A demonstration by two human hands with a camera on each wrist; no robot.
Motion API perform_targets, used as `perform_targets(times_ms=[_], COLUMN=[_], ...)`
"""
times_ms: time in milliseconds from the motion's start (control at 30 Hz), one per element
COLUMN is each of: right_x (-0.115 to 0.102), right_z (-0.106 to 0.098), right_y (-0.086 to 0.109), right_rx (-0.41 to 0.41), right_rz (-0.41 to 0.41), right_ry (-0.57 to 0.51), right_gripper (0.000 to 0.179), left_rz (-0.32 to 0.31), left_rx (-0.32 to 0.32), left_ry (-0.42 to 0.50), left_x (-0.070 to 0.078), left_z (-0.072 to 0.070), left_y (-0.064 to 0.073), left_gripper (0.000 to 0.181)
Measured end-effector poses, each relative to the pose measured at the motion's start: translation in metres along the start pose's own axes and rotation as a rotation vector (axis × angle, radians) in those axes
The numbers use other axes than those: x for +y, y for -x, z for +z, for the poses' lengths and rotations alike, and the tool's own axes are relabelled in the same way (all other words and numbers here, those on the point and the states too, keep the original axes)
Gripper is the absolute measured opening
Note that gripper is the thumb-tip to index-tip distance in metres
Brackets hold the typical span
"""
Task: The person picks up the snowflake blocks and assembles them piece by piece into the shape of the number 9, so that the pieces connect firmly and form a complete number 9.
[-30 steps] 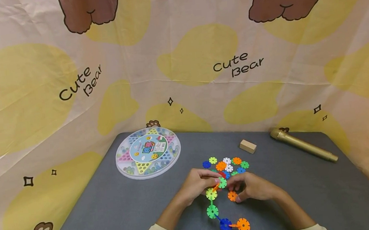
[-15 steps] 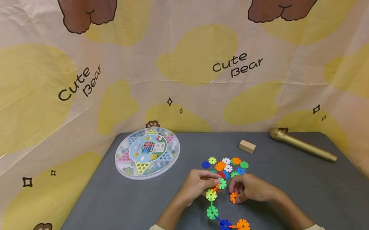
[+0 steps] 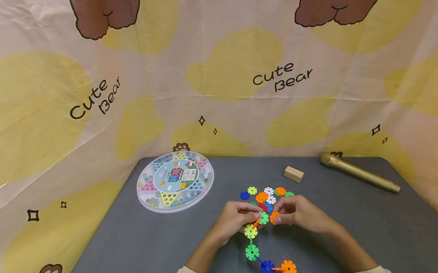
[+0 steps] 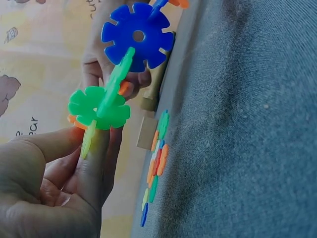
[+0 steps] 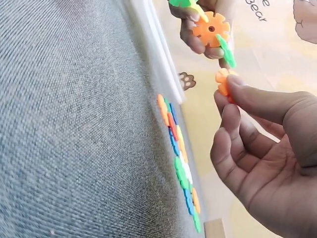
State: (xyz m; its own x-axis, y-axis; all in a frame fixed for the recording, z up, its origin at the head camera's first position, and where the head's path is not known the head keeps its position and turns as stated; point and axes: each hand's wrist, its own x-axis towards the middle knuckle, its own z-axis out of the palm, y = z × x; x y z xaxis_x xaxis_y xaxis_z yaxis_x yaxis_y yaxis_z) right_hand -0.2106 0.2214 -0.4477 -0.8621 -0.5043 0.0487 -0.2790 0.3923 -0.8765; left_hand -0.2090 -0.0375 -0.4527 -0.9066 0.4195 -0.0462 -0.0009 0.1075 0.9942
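The board game (image 3: 175,176) was set at the far left corner of the tabletop (image 3: 108,257), perhaps to be kept out of the hands' way. Nearer the middle, the chain (image 3: 252,252) of notched discs was held by the left grip (image 3: 231,219), with its tail pointed toward the near edge. It seemed to be lifted off the tabletop, presumably so that it could be steadied and the green end disc (image 3: 264,218) left exposed on the right. The upper orange disc (image 5: 204,30), next to that end, was pinched between thumb and fingers; the left grip was pressed together with only the disc's thickness between.

Beyond the chain, toward the far edge, the loose discs (image 3: 262,197) were laid flat in a cluster, probably to be kept within reach; some were hidden by the hands.

Just right of the end disc, a single orange disc (image 5: 223,82) was pinched by the right grip (image 3: 303,215), thumb against fingertips, with the lower fingers bent. It was held by its right side, apparently so that its left side was left bare. Whether the end disc was touched could not be told.

Farther right, the block (image 3: 294,174) was placed near the far edge, and the gold stick (image 3: 359,171) was laid aslant by the far right corner.
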Motion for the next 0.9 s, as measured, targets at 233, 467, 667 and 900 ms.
perform_targets(times_ms=[233,467,667,900], right_x=[-0.0029,-0.0057,-0.0072,-0.0096], right_z=[-0.0003,0.0012,0.0034,0.0064], right_y=[0.0004,0.0016,0.0018,0.0013], right_rx=[0.036,0.044,0.066,0.092], right_rz=[0.004,-0.001,-0.019,-0.021], right_ry=[-0.019,-0.023,-0.003,0.020], right_gripper=[0.015,0.014,0.010,0.010], left_rz=[0.004,-0.001,-0.009,-0.008], left_rx=[0.009,-0.007,-0.006,0.016], left_ry=[-0.003,0.019,0.027,0.036], left_x=[0.0016,0.0011,0.0004,0.0014], left_z=[0.0011,0.0007,0.0005,0.0017], left_y=[0.0008,-0.0001,-0.0002,0.0004], left_gripper=[0.018,0.019,0.019,0.020])
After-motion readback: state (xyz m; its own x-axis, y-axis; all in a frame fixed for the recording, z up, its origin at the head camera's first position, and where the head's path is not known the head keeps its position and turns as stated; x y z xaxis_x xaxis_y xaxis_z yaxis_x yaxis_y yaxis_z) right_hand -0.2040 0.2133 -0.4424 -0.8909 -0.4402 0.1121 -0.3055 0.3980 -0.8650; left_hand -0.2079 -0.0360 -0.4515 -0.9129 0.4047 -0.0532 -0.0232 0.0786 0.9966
